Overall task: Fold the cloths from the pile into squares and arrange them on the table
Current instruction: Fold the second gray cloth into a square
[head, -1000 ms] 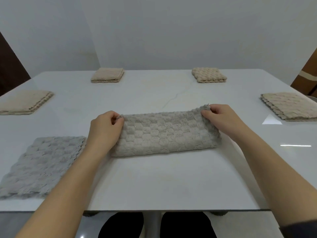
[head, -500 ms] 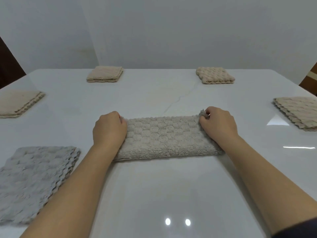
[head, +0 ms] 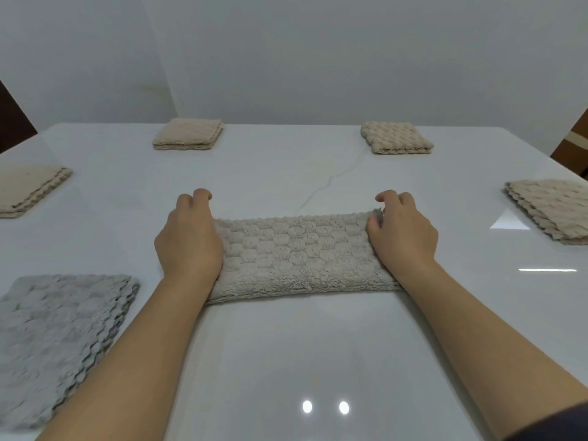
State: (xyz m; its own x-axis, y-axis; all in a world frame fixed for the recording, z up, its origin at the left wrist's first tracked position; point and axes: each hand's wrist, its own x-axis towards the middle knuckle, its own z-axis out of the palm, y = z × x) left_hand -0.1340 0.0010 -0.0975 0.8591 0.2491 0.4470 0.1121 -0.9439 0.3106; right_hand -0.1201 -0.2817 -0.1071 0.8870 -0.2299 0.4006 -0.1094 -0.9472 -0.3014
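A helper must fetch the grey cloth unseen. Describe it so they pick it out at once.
Start at the white table and go to its near left corner. The grey cloth lies flat there, folded square. The four other squares are beige, and the middle cloth is a long strip.
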